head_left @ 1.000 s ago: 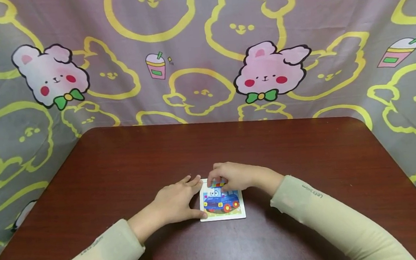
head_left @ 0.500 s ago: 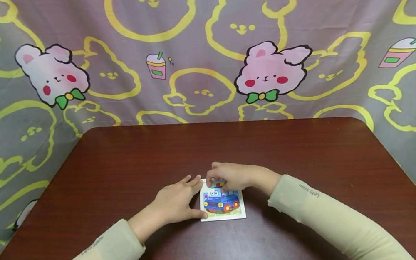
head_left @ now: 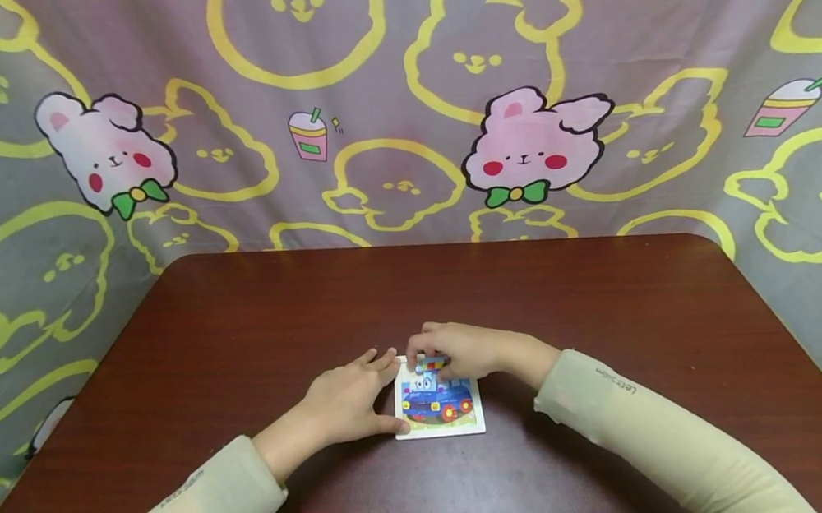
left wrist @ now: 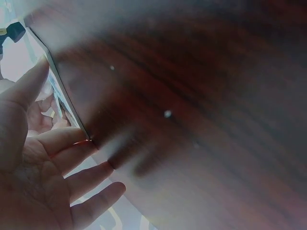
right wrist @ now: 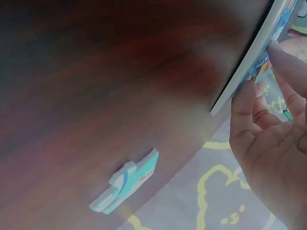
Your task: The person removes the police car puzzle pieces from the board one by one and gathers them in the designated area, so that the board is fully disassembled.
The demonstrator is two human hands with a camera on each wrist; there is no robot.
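Note:
A square jigsaw puzzle (head_left: 440, 406) with a white frame and a blue cartoon vehicle lies on the brown table. My left hand (head_left: 346, 399) rests along its left side, fingers spread, with the thumb at the near corner and a fingertip at the far corner. At the far edge, the curled fingers and thumb of my right hand (head_left: 465, 350) pinch a puzzle piece (head_left: 432, 363) with red and yellow on it. In the right wrist view that puzzle piece (right wrist: 263, 71) looks tilted up from the board; the fingers hide part of it.
In the right wrist view a loose puzzle piece (right wrist: 129, 184), light blue and white, lies on the table; the head view does not show it. A patterned curtain (head_left: 378, 70) hangs behind the table (head_left: 296, 300) and along its sides.
Both hands have stayed almost in place. The piece under my right fingers looks slightly more tilted than before.

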